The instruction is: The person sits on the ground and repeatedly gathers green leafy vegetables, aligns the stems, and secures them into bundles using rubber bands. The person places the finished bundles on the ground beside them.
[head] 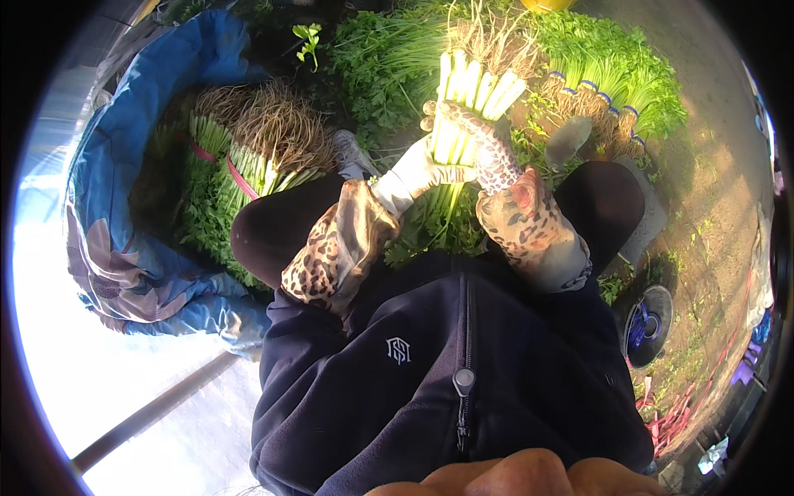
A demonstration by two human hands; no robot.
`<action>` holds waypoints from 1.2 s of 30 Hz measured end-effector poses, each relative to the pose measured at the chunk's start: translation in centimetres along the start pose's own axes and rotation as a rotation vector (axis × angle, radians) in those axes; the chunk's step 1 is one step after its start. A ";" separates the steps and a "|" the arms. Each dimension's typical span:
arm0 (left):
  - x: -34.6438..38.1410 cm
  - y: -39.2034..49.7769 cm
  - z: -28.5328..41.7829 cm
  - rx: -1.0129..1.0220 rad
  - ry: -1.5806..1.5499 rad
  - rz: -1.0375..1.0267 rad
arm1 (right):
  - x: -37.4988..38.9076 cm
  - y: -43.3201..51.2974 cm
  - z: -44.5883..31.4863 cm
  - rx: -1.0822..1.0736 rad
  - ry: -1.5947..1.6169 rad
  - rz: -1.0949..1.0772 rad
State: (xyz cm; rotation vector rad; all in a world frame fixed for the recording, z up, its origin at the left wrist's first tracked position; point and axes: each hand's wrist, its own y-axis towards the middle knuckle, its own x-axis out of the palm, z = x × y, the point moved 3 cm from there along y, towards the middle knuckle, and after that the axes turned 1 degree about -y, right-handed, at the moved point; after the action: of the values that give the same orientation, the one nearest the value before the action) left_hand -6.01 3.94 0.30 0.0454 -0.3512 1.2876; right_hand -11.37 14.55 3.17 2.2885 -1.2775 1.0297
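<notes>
Both my gloved hands are closed around a bunch of celery (476, 84), its pale stalks tilted and its stringy roots pointing away from me. My left hand (423, 166), in a whitish glove, grips the lower part of the stalks. Higher up, my right hand (493, 146), in a leopard-print glove, wraps across the bunch with its fingertips showing on the left side. The leafy ends hang down towards my lap, partly hidden by the hands. Loose leafy celery (391, 74) lies just beyond my hands.
At left, larger celery bundles (248, 167) with red bands lie inside blue cloth (186, 49). Several small bunches (598, 93) with blue ties lie at far right. A dark bowl (664, 328) holds purple-blue ties. Red strips (676, 421) lie on the soil at lower right.
</notes>
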 end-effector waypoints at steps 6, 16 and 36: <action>-0.3 -1.9 0.7 -0.045 -0.367 -0.084 | -2.2 1.8 -3.2 -0.434 -0.422 0.036; -2.2 -2.4 0.3 -0.124 -0.409 -0.127 | -1.7 -0.1 -8.1 -0.172 -0.911 -0.067; 0.6 -1.2 1.8 0.120 0.174 0.010 | 0.7 0.3 0.1 0.063 -0.474 0.040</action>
State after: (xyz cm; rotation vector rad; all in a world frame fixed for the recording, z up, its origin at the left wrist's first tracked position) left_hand -5.15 3.74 2.41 0.0328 -0.1246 1.3114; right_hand -11.37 13.90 3.57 2.6672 -1.4810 0.5558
